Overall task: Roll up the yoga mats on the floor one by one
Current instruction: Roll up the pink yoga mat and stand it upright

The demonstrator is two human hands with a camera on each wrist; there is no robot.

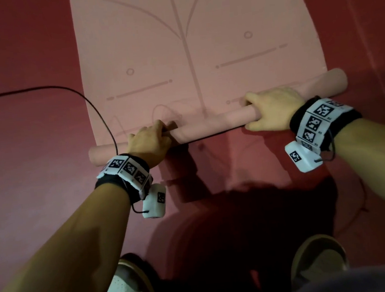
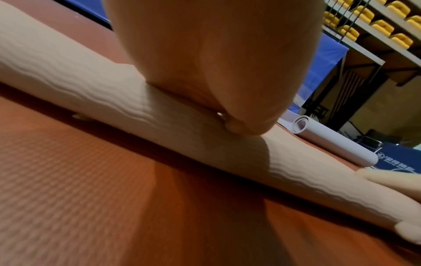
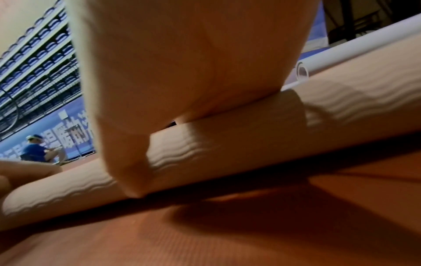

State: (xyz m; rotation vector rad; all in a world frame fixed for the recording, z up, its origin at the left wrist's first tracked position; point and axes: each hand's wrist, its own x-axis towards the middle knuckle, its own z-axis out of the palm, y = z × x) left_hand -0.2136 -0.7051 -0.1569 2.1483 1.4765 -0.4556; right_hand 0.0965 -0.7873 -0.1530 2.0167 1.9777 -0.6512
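Note:
A pink yoga mat [image 1: 154,55] with printed lines lies flat on the red floor, running away from me. Its near end is wound into a thin roll [image 1: 213,124] that lies across in front of me, right end farther off. My left hand [image 1: 150,141] grips the roll near its left end, fingers curled over the top. My right hand [image 1: 270,110] grips it right of the middle, fingers over the far side and thumb on the near side. In the wrist views each palm presses down on the ribbed roll [image 2: 91,86] [image 3: 227,144].
A black cable [image 1: 64,90] runs over the floor and the mat's left edge to my left wrist. My shoes [image 1: 125,291] stand just behind the roll. A pale rolled mat [image 2: 330,140] lies farther off. A person in blue [image 3: 34,151] sits by a distant banner.

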